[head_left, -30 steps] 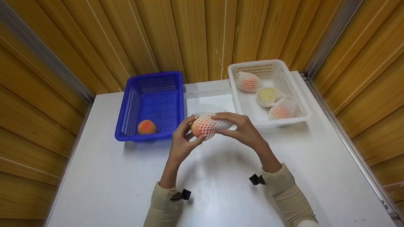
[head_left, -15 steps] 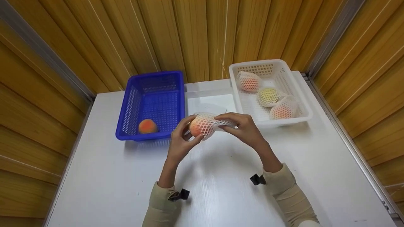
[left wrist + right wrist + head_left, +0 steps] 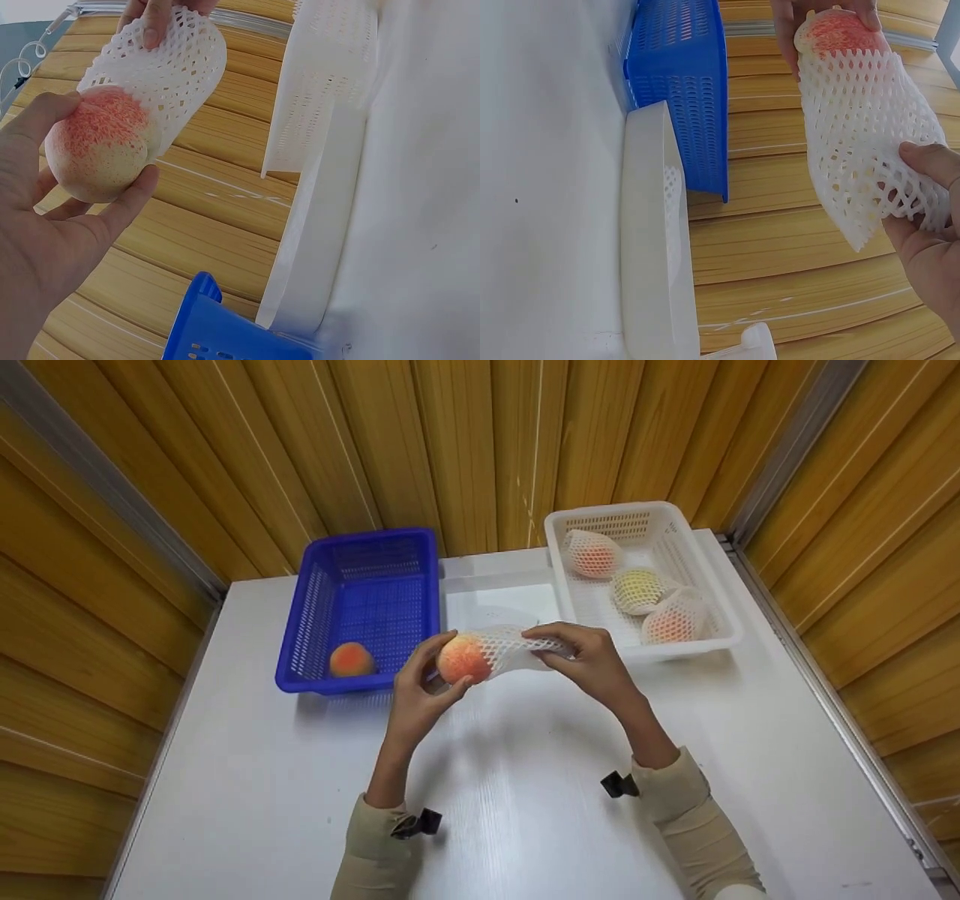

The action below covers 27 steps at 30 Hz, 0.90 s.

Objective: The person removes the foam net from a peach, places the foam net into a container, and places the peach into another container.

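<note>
Between the two hands is a red and yellow peach [image 3: 463, 659], its left part bare and its right part still inside a white foam net sleeve [image 3: 514, 649]. My left hand [image 3: 420, 690] grips the bare end, thumb and fingers around it, as the left wrist view shows. My right hand [image 3: 589, 664] pinches the loose end of the sleeve, seen closely in the right wrist view, where the net [image 3: 870, 142] stretches from the fruit to the fingers. Both hands are above the table, in front of a white tray.
At the left stands a blue basket [image 3: 431, 585] with one bare peach [image 3: 352, 660] in its near corner. A white basket [image 3: 724, 622] at the right holds three netted fruits, one of them yellow [image 3: 637, 591]. A shallow white tray [image 3: 495, 562] lies between the baskets.
The hands have drawn apart, the left going left with the peach and the right going right with the net. More of the peach is bare and the sleeve is stretched longer.
</note>
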Each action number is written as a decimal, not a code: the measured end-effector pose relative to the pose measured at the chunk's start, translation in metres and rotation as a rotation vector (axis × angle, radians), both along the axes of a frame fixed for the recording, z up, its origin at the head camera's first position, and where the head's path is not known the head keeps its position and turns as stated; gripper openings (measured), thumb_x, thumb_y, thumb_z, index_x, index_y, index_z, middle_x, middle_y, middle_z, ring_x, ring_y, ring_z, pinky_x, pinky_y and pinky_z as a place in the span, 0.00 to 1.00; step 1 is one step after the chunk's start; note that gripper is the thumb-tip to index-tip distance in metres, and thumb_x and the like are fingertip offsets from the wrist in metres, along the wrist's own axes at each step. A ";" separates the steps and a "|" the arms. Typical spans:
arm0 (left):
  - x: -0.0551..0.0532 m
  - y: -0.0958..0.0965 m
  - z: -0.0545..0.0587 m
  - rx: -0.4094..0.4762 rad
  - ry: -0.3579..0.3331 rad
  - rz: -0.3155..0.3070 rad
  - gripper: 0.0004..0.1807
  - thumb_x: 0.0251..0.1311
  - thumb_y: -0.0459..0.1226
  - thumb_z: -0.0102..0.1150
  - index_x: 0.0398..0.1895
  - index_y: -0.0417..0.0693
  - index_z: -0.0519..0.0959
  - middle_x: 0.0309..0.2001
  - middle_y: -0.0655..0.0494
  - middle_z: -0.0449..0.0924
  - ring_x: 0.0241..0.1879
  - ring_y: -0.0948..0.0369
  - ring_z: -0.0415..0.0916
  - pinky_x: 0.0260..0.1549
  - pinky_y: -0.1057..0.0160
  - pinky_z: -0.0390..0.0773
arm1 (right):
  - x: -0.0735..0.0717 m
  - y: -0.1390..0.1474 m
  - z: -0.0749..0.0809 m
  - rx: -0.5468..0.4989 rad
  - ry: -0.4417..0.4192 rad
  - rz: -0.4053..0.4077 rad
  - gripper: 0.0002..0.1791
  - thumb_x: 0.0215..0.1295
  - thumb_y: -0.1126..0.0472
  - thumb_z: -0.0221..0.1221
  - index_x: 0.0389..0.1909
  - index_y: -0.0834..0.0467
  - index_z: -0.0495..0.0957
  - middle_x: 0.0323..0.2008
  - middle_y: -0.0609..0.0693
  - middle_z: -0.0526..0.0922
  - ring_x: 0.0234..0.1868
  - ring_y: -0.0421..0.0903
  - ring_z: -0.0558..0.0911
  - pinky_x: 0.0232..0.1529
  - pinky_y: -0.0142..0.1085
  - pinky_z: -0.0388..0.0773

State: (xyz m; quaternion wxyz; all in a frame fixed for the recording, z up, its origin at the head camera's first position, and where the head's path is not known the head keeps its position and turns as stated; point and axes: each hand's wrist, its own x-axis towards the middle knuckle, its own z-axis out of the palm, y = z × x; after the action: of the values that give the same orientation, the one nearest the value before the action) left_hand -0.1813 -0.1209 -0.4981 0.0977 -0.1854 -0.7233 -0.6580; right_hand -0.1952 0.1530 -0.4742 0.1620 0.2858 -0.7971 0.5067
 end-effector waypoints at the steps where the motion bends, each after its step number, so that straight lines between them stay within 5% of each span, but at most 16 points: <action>1: 0.000 0.000 0.000 -0.004 -0.006 0.004 0.37 0.53 0.29 0.76 0.68 0.44 0.74 0.64 0.47 0.75 0.58 0.50 0.79 0.54 0.55 0.82 | 0.000 0.000 0.000 -0.005 -0.003 -0.002 0.19 0.61 0.73 0.68 0.50 0.54 0.87 0.48 0.48 0.89 0.48 0.44 0.86 0.45 0.26 0.82; 13: 0.016 -0.002 0.025 -0.010 -0.033 0.031 0.34 0.53 0.27 0.75 0.65 0.38 0.74 0.63 0.43 0.76 0.60 0.48 0.77 0.56 0.54 0.81 | -0.004 0.006 -0.003 -0.022 -0.002 -0.049 0.18 0.62 0.73 0.67 0.51 0.55 0.87 0.48 0.49 0.89 0.45 0.42 0.86 0.42 0.24 0.80; 27: 0.017 -0.016 0.022 -0.056 -0.054 0.065 0.34 0.54 0.30 0.75 0.66 0.40 0.74 0.63 0.44 0.76 0.60 0.49 0.76 0.58 0.55 0.80 | -0.009 0.015 -0.012 0.011 -0.007 -0.119 0.18 0.60 0.71 0.69 0.50 0.53 0.87 0.47 0.45 0.89 0.48 0.45 0.87 0.45 0.23 0.80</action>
State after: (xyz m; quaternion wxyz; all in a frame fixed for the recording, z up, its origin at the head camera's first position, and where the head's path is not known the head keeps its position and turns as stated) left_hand -0.1648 -0.1365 -0.4759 0.0940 -0.1466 -0.7496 -0.6386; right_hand -0.2042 0.1683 -0.4862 0.1878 0.2369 -0.8159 0.4929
